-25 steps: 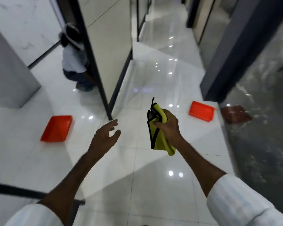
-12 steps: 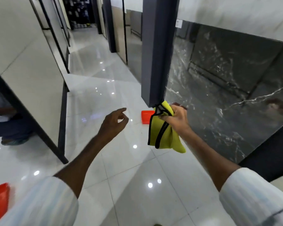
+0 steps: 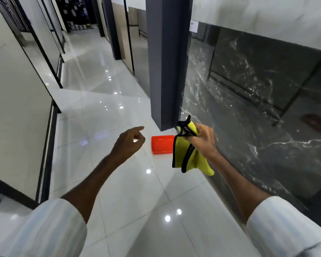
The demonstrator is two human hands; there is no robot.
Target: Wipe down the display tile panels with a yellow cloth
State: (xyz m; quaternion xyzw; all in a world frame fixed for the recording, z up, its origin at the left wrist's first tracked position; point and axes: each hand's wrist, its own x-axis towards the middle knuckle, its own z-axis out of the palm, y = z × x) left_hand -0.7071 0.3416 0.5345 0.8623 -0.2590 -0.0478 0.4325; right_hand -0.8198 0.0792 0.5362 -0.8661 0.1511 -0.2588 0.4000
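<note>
The right hand (image 3: 204, 140) holds the yellow cloth (image 3: 182, 154). Its fingers are curled tight round the top of the cloth, where the black edge is all bunched up. The rest of the cloth hangs down below the hand and a bit to its left, loose in the air and touching nothing.

The left hand (image 3: 128, 143) holds nothing. Its fingers are bent a little and one finger sticks out forward. It is apart from the cloth, to the left of it.

Just to the right of the right hand is a big dark tile panel (image 3: 258, 108) with white wavy lines. It is shiny and stands up from the floor. The hand is near it but not touching it.

Just past the right hand stands a dark post (image 3: 167, 62), at the left edge of the dark panel. A red tray (image 3: 160, 145) lies on the floor between the two hands, partly behind the cloth.

Under both hands is a shiny white floor (image 3: 128, 191), which runs on ahead as a long hall. Well to the left of the left hand stand pale panels (image 3: 13, 108) with black edges.
</note>
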